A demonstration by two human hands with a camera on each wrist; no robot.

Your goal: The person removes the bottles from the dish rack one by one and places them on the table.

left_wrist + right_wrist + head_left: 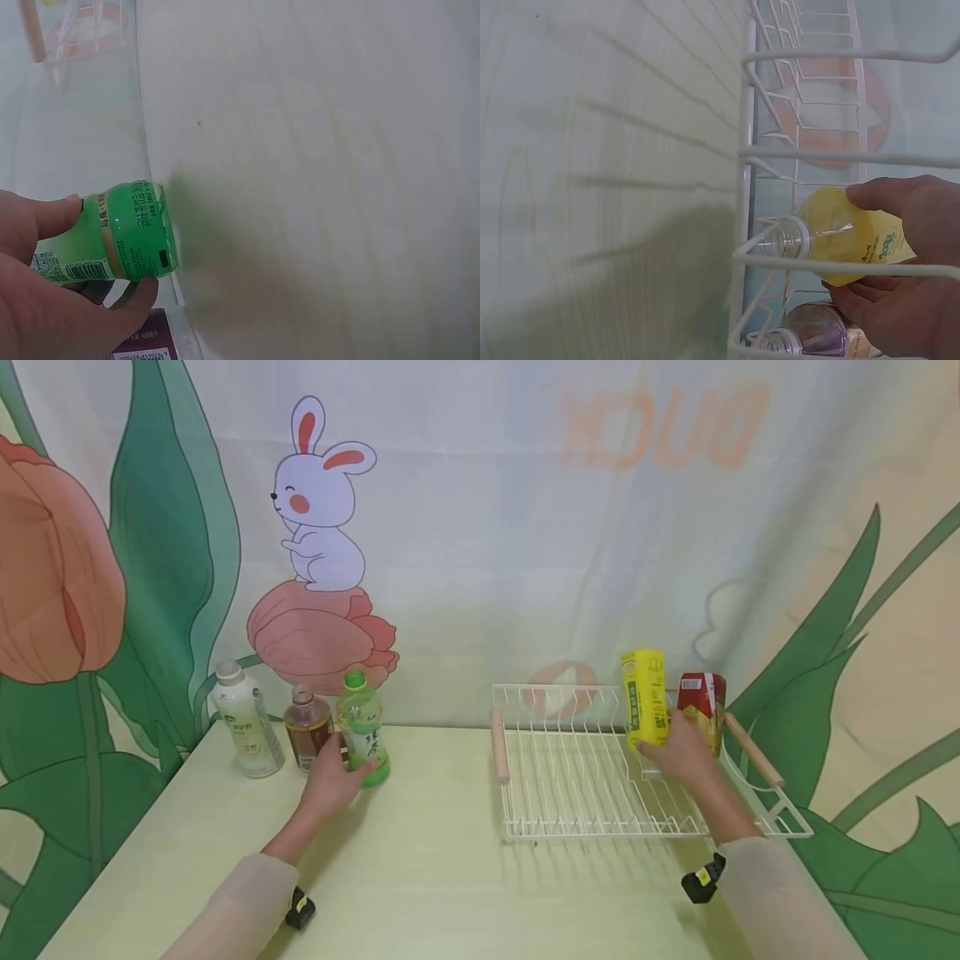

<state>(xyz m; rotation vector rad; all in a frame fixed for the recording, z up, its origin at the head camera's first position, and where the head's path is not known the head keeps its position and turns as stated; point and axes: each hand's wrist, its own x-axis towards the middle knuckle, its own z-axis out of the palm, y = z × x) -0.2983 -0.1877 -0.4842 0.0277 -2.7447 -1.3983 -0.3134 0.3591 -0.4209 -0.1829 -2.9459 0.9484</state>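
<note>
Over at the left of the pale tabletop (442, 893), the left hand (330, 778) reaches forward and has hold of a green bottle (366, 735), thumb along one side, fingers curled round the other, gap taken up by the bottle itself. Upright it is, green cap on top, base at or just above the table: cannot tell which.

Across on the right, the right hand (684, 750) stretches out too, half-closed round a yellow bottle (645, 693), thumb on one side and fingers on the other! And look at the right wrist view: this one is neck down, its clear threaded neck at the wires of the white wire rack (615, 836), right-hand end.

Now the containers! Inside the rack, just beside the yellow bottle, sits a red-labelled bottle (701, 693), neck down as well. Wooden handles (499, 747) flank the rack, one on each side. Back to the left group: a brown bottle (306, 727) stands just behind the left hand, partly covered by it, and a white bottle (247, 727) holds the far-left spot, upright, contents hidden by its opaque wall.
</note>
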